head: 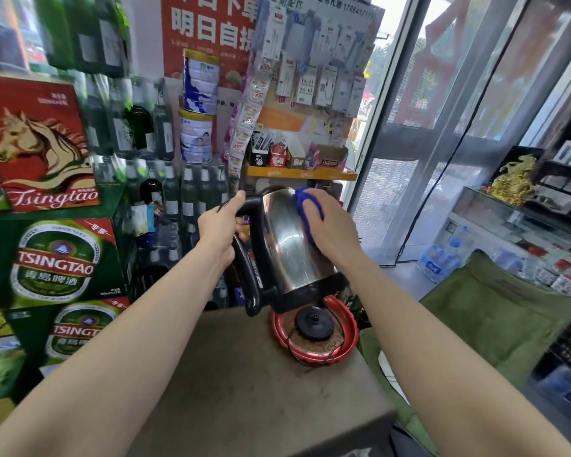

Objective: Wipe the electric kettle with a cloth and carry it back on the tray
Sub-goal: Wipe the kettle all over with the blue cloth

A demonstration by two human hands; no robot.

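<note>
Half the job at most looked done: the wiping was in hand, the carrying not begun. The left hand [220, 225] was curled round the black plastic handle of the shiny stainless-steel electric kettle [290, 245], holding it tilted in the air above the far right corner of the brown worktop [244, 390]. The right hand [333, 225], fingers curled over a bunched blue cloth [305, 206], pressed it against the kettle's upper wall near the rim. Directly below, the round red tray [351, 338] sat at that corner with the round black power base [314, 323] on it — the kettle apart from both. By my reading, more of the steel body was left to wipe; then the kettle had to go down on its base and the tray be carried off.
</note>
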